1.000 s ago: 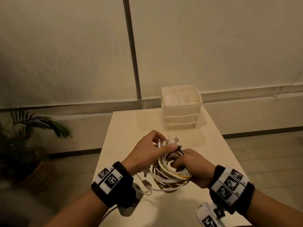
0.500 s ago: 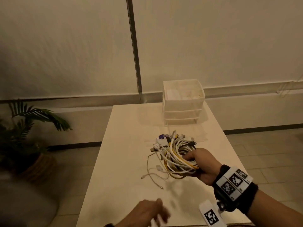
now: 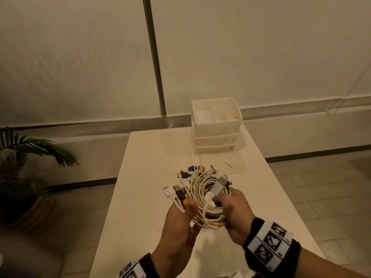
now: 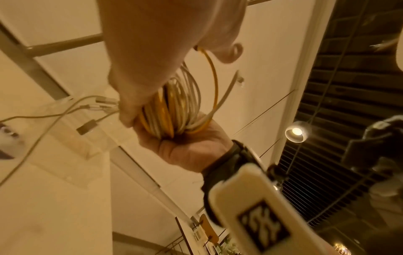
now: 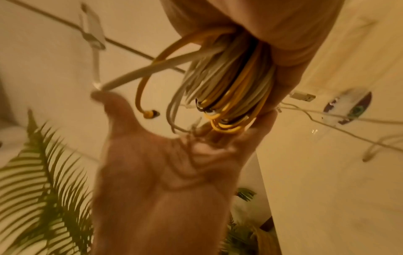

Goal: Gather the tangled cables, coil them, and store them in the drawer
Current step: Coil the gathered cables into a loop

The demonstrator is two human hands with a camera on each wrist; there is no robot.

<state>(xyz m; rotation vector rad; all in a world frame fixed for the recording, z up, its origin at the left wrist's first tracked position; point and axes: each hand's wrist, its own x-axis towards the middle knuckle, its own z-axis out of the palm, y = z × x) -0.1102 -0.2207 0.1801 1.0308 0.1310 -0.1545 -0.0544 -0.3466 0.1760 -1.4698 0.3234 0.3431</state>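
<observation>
A coil of white and yellow cables [image 3: 206, 199] is held above the white table [image 3: 144, 207], with several plug ends sticking out at its left and top. My right hand [image 3: 234, 209] grips the coil's right side, fingers curled round the strands [image 5: 235, 89]. My left hand [image 3: 180, 215] is at the left side: its fingers [image 5: 237, 136] reach under the coil, and the thumb [image 5: 100, 96] is spread by a loose white cable end. The left wrist view shows the coil [image 4: 174, 110] in the right hand [image 4: 185, 148]. The cream drawer unit [image 3: 216, 135] stands at the table's far end.
A clear drawer [image 3: 232, 167] seems to stick out in front of the drawer unit. White items lie in the unit's open top tray. A potted palm [image 3: 24, 157] stands on the floor to the left. The table's edges drop to tiled floor on both sides.
The left hand let go of the coil and dropped to the frame's bottom edge half a second ago. It has now come back up to the coil's left side. The right hand kept its hold.
</observation>
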